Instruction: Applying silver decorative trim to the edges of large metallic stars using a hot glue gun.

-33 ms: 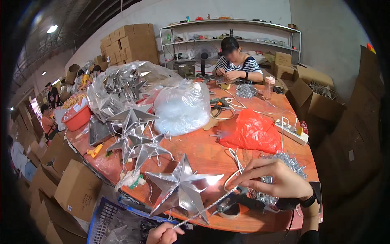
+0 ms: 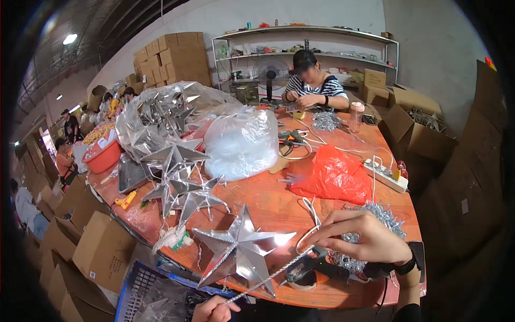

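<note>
My left hand [image 2: 213, 310], at the bottom edge, grips the lower end of a thin silver tinsel-wrapped stem [image 2: 268, 278]. The stem slants up to the right, and my right hand [image 2: 365, 239] pinches its upper end. Under the stem lies a large shiny silver star [image 2: 238, 249] on the orange table [image 2: 268, 201]. A dark glue gun [image 2: 314, 268] rests on the table just below my right hand. A heap of silver tinsel [image 2: 383, 217] lies behind and under that hand. A black band is on my right wrist.
More silver stars [image 2: 179, 185] lie to the left, and a big plastic bag of stars [image 2: 161, 110] sits behind them. A clear bag [image 2: 241, 142], a red bag [image 2: 335, 174] and a power strip [image 2: 387, 178] lie mid-table. A person [image 2: 311, 86] works opposite. Cardboard boxes [image 2: 102, 249] and a blue crate [image 2: 140, 287] stand at the lower left.
</note>
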### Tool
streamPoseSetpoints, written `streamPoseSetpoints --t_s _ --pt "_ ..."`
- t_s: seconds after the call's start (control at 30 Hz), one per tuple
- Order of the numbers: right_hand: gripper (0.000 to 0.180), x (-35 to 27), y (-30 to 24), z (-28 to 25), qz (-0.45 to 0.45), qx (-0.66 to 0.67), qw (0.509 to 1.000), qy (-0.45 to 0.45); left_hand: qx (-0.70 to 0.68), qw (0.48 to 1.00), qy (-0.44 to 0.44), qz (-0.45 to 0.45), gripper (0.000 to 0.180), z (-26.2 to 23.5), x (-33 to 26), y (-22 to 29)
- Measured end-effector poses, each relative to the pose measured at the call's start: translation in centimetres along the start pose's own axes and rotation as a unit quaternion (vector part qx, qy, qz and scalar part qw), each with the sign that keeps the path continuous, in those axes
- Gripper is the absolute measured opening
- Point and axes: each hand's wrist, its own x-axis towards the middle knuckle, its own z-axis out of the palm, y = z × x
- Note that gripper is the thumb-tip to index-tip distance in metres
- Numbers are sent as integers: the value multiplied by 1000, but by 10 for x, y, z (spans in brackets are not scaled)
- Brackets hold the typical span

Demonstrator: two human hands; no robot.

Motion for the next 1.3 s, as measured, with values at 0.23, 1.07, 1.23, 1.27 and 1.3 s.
streamPoseSetpoints --t_s 0.23,1.07,1.23,1.27,1.3 --pt "17 5 12 2 0 26 1000 15 39 993 8 -114 23 -4 -14 -2" --pt "28 -30 -37 62 -175 -9 978 -110 -1 929 -196 315 71 80 24 -29" --pt "31 -25 -36 66 -150 -59 983 -87 -44 950 -141 275 55 86 25 -38" --pt "30 -24 -39 67 -143 -56 985 -74 39 947 -85 309 52 90 27 -44" --pt "30 -22 -39 69 -154 -50 983 -84 49 945 -79 313 53 93 30 -46"
